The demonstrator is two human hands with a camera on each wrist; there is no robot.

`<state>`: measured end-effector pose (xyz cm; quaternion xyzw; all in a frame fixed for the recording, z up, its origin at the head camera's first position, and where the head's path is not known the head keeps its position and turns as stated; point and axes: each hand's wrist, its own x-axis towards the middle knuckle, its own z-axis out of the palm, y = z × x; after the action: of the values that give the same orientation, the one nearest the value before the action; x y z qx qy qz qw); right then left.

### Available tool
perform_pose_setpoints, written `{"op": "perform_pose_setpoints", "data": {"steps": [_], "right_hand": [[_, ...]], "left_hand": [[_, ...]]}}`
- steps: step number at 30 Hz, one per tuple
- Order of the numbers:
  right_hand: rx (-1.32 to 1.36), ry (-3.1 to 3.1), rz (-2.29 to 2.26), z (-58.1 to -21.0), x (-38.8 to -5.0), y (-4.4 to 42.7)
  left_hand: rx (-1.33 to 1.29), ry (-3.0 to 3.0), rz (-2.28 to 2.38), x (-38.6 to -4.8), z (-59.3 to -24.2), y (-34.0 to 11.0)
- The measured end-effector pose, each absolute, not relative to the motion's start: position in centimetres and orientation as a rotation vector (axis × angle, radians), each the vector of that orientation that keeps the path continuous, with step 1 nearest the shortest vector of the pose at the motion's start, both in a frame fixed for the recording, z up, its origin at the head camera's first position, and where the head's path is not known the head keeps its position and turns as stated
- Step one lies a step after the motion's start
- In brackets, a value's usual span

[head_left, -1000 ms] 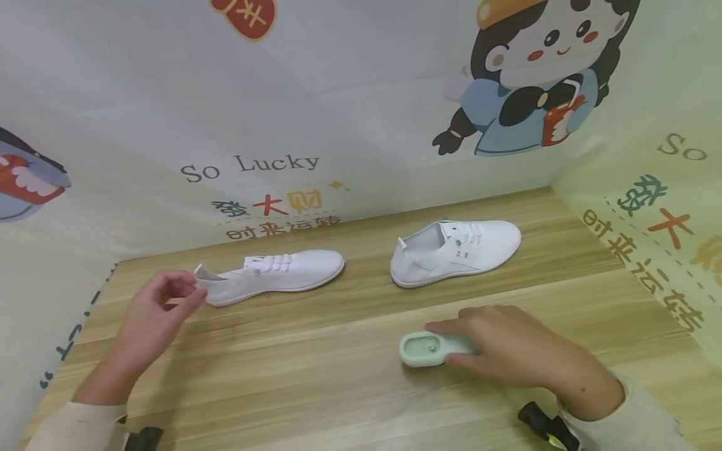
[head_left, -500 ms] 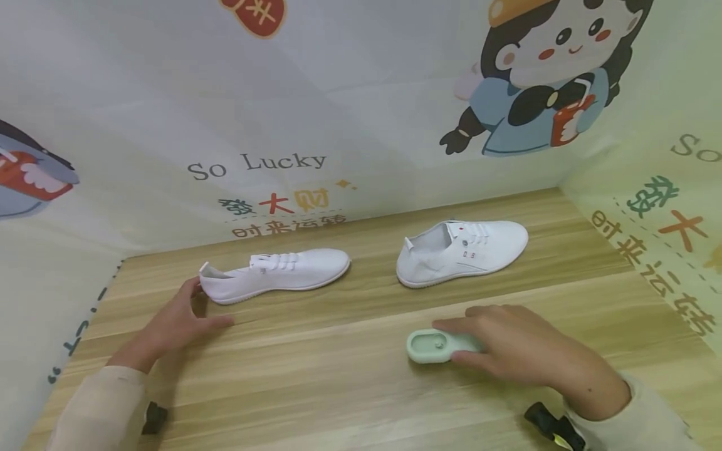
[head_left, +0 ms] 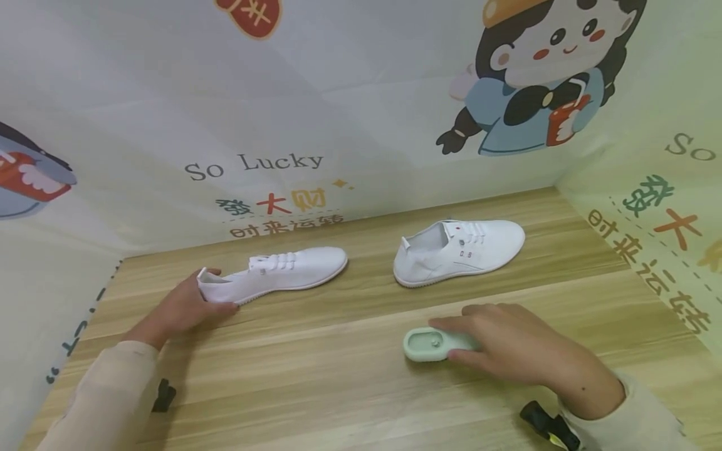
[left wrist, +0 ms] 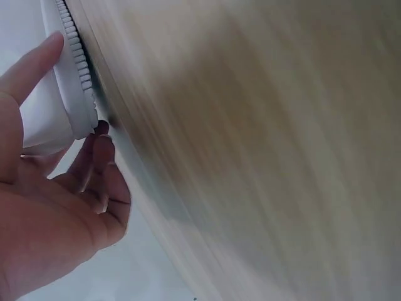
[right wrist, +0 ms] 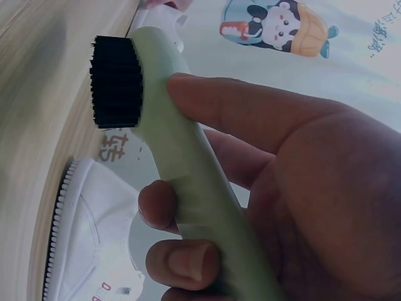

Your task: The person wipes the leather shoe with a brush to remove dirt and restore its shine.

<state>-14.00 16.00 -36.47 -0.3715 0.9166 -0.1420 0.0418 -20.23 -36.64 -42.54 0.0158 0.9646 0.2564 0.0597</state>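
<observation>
My left hand [head_left: 183,308] grips the heel of the left white shoe [head_left: 304,268], which rests sole-down with its toe to the right. In the left wrist view the thumb lies on the side of the shoe's ridged sole [left wrist: 76,59], and the other fingers curl about the heel. My right hand [head_left: 510,344] holds a pale green shoe brush [head_left: 427,345] by its handle above the table. Its black bristles [right wrist: 117,83] show in the right wrist view. A second white shoe [head_left: 485,250] stands farther back, apart from both hands.
Both shoes stand on a wooden tabletop [head_left: 316,363]. A printed white sheet [head_left: 361,125] rises along the back and both sides. Dark straps [head_left: 547,426] hang near the wrists.
My left hand has gone from beside the heel, through a lower, spread pose, to gripping the left shoe's heel. The right hand with the brush has stayed nearly in place.
</observation>
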Motion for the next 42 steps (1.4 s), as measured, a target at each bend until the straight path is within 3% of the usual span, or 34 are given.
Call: {"op": "perform_pose_setpoints", "data": {"steps": [20, 42], "right_hand": [[-1.137, 2.805, -0.406, -36.3, -13.9, 15.8], [-1.494, 2.741, -0.498, -35.6, -11.5, 14.5]], "left_hand": [[0.224, 2.874, 0.671, -16.8, -42.4, -35.1], [0.565, 2.386, 0.987, -15.0, -42.1, -23.4]]}}
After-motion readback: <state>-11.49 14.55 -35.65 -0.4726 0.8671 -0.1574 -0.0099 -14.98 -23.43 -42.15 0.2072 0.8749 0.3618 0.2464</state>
